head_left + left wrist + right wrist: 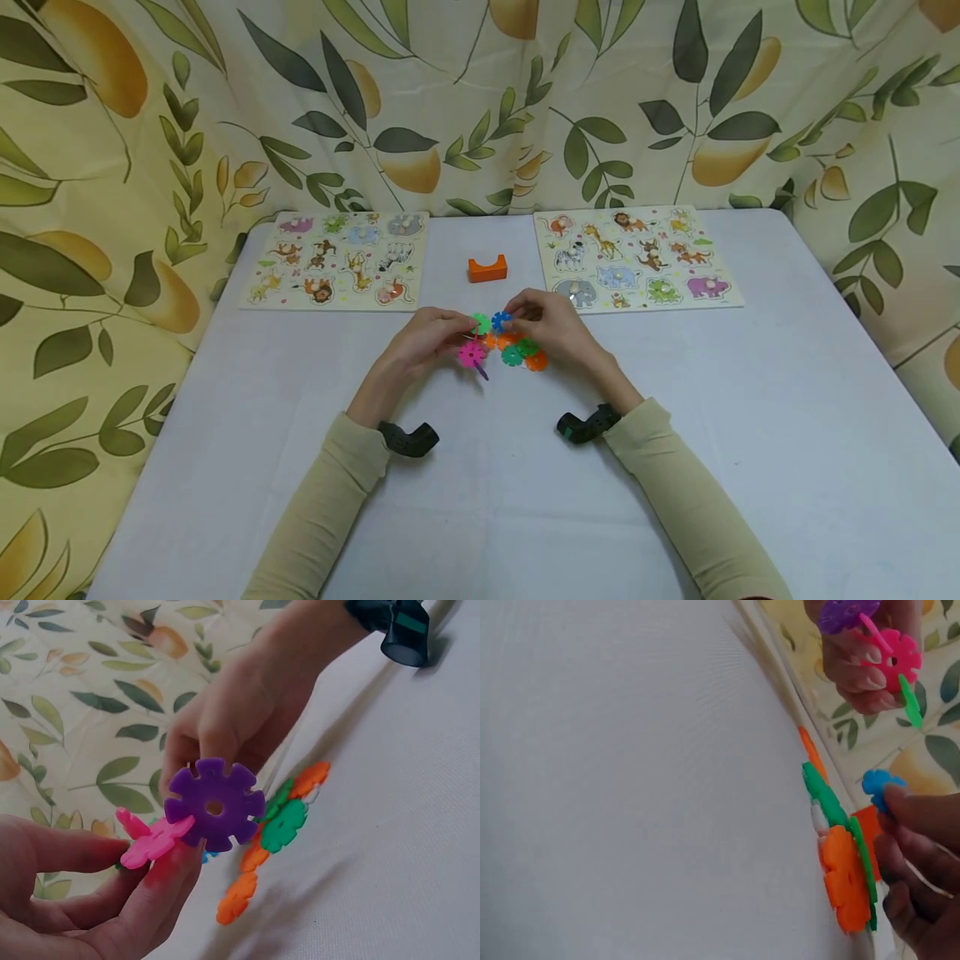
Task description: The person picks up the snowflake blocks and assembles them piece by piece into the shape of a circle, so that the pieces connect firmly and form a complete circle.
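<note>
My left hand [426,340] pinches a small chain of joined notched plastic discs. It includes a pink disc [472,354], a purple disc [215,805] seen face-on in the left wrist view, and a light green disc [481,324]. My right hand [553,327] holds a blue notched disc [880,787] between thumb and fingers, close beside the light green one. Under the hands, loose orange discs [846,881] and green discs [283,827] lie in a small pile on the white table [487,508]. A whitish piece [820,817] peeks out of the pile.
An orange arch-shaped block [487,269] stands behind the pile. Two animal puzzle boards lie at the back, the left board [337,260] and the right board [637,260]. A leaf-patterned curtain [480,108] hangs behind the table.
</note>
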A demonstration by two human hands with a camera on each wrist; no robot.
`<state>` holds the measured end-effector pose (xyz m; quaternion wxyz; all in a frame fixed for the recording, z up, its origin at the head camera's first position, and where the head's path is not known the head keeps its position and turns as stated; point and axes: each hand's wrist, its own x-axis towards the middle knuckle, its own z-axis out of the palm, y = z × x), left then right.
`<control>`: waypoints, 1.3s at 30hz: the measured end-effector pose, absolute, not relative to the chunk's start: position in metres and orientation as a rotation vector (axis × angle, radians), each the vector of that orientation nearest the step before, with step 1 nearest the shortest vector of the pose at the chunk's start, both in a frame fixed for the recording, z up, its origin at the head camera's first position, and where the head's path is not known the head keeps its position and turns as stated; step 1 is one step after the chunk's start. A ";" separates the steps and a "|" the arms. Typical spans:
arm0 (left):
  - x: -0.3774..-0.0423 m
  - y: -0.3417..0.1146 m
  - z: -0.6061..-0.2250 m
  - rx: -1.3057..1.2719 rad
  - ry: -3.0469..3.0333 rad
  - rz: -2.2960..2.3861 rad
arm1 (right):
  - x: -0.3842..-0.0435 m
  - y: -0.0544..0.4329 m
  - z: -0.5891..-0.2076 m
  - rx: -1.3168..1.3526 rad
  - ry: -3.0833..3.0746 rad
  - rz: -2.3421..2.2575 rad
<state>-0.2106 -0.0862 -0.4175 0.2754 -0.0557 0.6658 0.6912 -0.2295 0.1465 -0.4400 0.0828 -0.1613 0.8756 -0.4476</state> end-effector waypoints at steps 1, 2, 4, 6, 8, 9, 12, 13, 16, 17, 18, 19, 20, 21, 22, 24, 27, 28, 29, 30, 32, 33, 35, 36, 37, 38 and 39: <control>-0.211 -0.086 -0.418 -0.148 1.790 1.858 | -0.229 0.147 -0.439 -0.478 2.617 -1.352; -0.211 -0.086 -0.418 -0.146 1.791 1.858 | -0.228 0.147 -0.438 -0.481 2.618 -1.370; -0.210 -0.085 -0.418 -0.143 1.788 1.862 | -0.228 0.147 -0.436 -0.487 2.615 -1.405; -0.210 -0.084 -0.419 -0.138 1.786 1.869 | -0.227 0.147 -0.435 -0.501 2.606 -1.446; -0.210 -0.084 -0.419 -0.133 1.787 1.871 | -0.227 0.147 -0.434 -0.516 2.596 -1.470; -0.210 -0.084 -0.419 -0.131 1.788 1.872 | -0.227 0.147 -0.433 -0.522 2.587 -1.479; -0.210 -0.084 -0.419 -0.137 1.793 1.872 | -0.227 0.148 -0.434 -0.525 2.557 -1.502; -0.210 -0.084 -0.418 -0.141 1.793 1.871 | -0.227 0.148 -0.434 -0.519 2.544 -1.516; -0.210 -0.085 -0.418 -0.158 1.792 1.866 | -0.228 0.149 -0.434 -0.509 2.495 -1.578; -0.210 -0.085 -0.418 -0.162 1.789 1.865 | -0.228 0.149 -0.434 -0.508 2.477 -1.600; -0.210 -0.085 -0.417 -0.162 1.788 1.864 | -0.228 0.149 -0.433 -0.510 2.459 -1.622; -0.210 -0.086 -0.417 -0.164 1.787 1.862 | -0.229 0.149 -0.433 -0.513 2.447 -1.637; -0.210 -0.086 -0.417 -0.164 1.787 1.859 | -0.229 0.149 -0.433 -0.521 2.437 -1.645; -0.210 -0.086 -0.417 -0.160 1.788 1.853 | -0.229 0.149 -0.432 -0.527 2.431 -1.649; -0.209 -0.086 -0.417 -0.154 1.786 1.851 | -0.229 0.149 -0.432 -0.534 2.428 -1.651; -0.209 -0.086 -0.417 -0.145 1.784 1.846 | -0.228 0.149 -0.431 -0.558 2.429 -1.641; -0.209 -0.086 -0.417 -0.119 1.776 1.835 | -0.228 0.149 -0.431 -0.598 2.431 -1.624; -0.209 -0.086 -0.417 -0.114 1.777 1.831 | -0.228 0.149 -0.431 -0.611 2.432 -1.619; -0.208 -0.086 -0.416 -0.110 1.779 1.825 | -0.227 0.148 -0.431 -0.621 2.430 -1.615; -0.208 -0.085 -0.416 -0.104 1.774 1.823 | -0.227 0.148 -0.431 -0.621 2.424 -1.615; -0.208 -0.086 -0.415 -0.109 1.785 1.814 | -0.227 0.148 -0.430 -0.613 2.416 -1.616; -0.208 -0.086 -0.415 -0.110 1.793 1.806 | -0.227 0.148 -0.430 -0.596 2.410 -1.619; -0.208 -0.086 -0.415 -0.104 1.790 1.802 | -0.227 0.148 -0.430 -0.554 2.392 -1.631; -0.208 -0.086 -0.414 -0.098 1.782 1.806 | -0.227 0.149 -0.430 -0.531 2.384 -1.636; -0.208 -0.086 -0.414 -0.081 1.774 1.808 | -0.227 0.149 -0.430 -0.513 2.376 -1.639; -0.208 -0.086 -0.414 -0.064 1.758 1.815 | -0.227 0.150 -0.429 -0.495 2.372 -1.641; -0.208 -0.086 -0.414 -0.037 1.744 1.817 | -0.228 0.151 -0.430 -0.481 2.368 -1.643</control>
